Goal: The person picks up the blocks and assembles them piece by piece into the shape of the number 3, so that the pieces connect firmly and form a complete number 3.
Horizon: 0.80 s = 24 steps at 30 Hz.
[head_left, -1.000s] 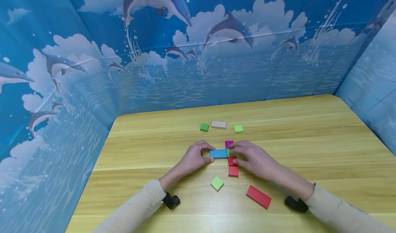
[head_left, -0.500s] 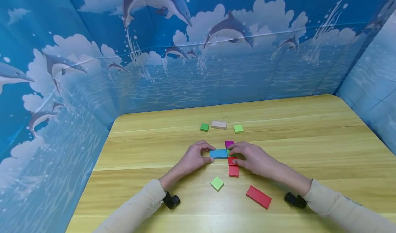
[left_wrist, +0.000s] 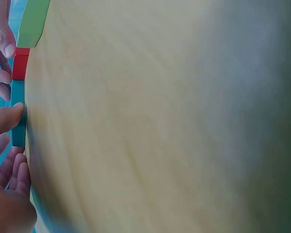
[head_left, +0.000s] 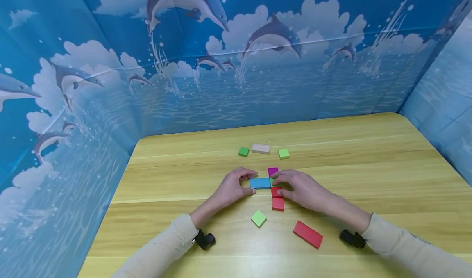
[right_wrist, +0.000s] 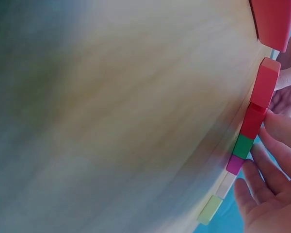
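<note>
A blue block [head_left: 260, 183] lies against a row of small blocks: purple [head_left: 273, 172], green [head_left: 273, 181], red [head_left: 275, 191] and a lighter red block [head_left: 278, 204]. My left hand [head_left: 233, 185] is at the blue block's left end. Its thumb is at the near edge; its forefinger is just beyond the far edge, slightly apart from it. My right hand [head_left: 300, 187] reaches over the row from the right. A forefinger touches the green block, and the thumb tip rests at the red one. The right hand's fingers partly cover the purple and green blocks.
Behind the row lie a dark green block [head_left: 243, 151], a pale pinkish block [head_left: 260, 148] and a light green block [head_left: 284, 153]. Nearer are a tilted light green block [head_left: 259, 219] and a long red block [head_left: 308, 234]. A dolphin-print curtain [head_left: 236, 93] surrounds the wooden table [head_left: 368, 167].
My left forefinger has lifted a little from the blue block's far edge. My right wrist has shifted slightly, its fingers staying at the row. The blocks look unmoved.
</note>
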Tool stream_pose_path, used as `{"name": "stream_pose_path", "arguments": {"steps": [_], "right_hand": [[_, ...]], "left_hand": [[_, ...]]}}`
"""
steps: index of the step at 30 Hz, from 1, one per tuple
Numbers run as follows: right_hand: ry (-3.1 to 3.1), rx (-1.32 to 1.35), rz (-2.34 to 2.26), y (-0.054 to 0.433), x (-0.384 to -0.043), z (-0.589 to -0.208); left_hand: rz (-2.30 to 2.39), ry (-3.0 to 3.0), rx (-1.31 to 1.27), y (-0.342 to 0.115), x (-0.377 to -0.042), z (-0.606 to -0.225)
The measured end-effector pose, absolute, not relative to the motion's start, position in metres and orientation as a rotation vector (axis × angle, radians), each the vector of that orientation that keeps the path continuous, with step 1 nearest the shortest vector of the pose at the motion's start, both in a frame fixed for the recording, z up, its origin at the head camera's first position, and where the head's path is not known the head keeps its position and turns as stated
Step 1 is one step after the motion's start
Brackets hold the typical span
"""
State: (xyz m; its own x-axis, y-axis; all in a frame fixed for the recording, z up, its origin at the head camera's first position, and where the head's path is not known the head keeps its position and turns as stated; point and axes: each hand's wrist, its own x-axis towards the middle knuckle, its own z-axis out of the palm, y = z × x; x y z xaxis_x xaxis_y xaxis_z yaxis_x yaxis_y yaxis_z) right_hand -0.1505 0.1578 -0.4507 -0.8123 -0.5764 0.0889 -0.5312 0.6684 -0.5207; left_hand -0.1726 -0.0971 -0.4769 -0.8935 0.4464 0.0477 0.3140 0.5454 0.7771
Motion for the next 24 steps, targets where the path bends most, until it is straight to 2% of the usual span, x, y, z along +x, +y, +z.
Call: {"name": "stream_pose_path", "arguments": {"steps": [11, 24], "right_hand": [[2.788, -0.931, -0.830, 0.157, -0.150, -0.452], [2.796, -0.946, -0.854, 0.160, -0.150, -0.452]], "left_hand": [[1.155, 2.631, 0.691, -0.101, -0.169, -0.469], [1.174, 2.653, 0.757, -0.103, -0.145, -0.452]]}}
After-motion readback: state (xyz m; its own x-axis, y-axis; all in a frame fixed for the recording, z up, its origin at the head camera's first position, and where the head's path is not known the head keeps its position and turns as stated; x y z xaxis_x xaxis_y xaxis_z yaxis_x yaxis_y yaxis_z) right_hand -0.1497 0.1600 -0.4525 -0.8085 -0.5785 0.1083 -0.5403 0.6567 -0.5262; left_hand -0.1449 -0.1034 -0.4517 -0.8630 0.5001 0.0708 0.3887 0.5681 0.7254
